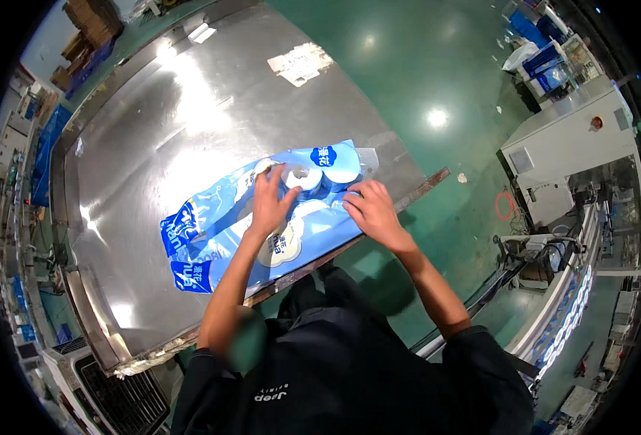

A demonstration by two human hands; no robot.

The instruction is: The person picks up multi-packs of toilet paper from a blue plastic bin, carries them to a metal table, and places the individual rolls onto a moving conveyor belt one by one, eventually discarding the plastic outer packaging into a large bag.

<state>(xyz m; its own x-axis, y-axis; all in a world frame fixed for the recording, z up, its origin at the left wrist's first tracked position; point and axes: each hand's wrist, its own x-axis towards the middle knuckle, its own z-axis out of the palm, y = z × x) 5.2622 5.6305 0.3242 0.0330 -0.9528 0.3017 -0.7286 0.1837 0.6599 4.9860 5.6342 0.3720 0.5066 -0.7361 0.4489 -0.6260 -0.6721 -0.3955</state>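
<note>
A light blue plastic bag with white-and-dark-blue print lies on the metal table, its dark blue end toward the left. Two white toilet paper rolls, a left roll and a right roll, sit side by side in its opened right part. My left hand is at the near-left side of the left roll, fingers spread and thumb apart. On the right, my right hand has its fingers curled together at the bag's edge beside the right roll. The bag hides the lower parts of the rolls.
The metal table has raised rims and a torn paper patch toward its far edge. A light grey machine cabinet stands on the green floor at right, near a lit conveyor. Stacked cardboard is at far left.
</note>
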